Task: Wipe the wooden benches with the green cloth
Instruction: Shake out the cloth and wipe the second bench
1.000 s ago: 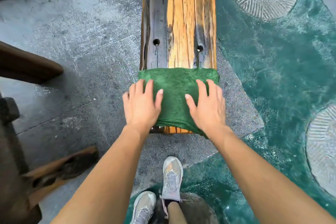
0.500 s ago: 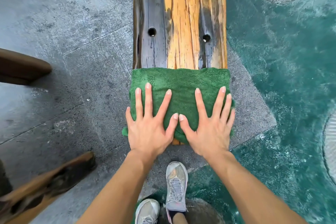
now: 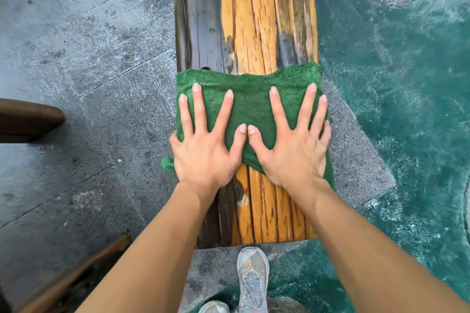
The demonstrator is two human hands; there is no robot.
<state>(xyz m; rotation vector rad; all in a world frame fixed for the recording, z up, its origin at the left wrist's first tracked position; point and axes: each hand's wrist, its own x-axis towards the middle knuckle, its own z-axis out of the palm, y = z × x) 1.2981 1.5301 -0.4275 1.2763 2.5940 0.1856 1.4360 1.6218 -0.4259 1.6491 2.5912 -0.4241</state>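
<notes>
A green cloth lies flat across the full width of a wooden bench, folded into a thick pad whose far edge runs from the bench's left side to its right side. A small tag of the cloth sticks out past the left edge, near the wrist. Both hands press down on it side by side. The left hand covers the left half, palm flat, fingers splayed wide apart and pointing away from the person, its thumb angled inward. The right hand mirrors it on the right half, fingers likewise spread and flat, with the little finger hanging just over the right edge. The two thumb tips sit just beside each other at the middle of the cloth. Neither hand curls around the fabric; they only bear down on it.

The bench runs away from the viewer, its left strip dark and its middle planks orange-brown and glossy. Nearer than the cloth, a stretch of bare wood shows between the forearms. At the near end of the bench stand two grey sneakers on grey stone paving. To the right the ground is teal. No containers show.
</notes>
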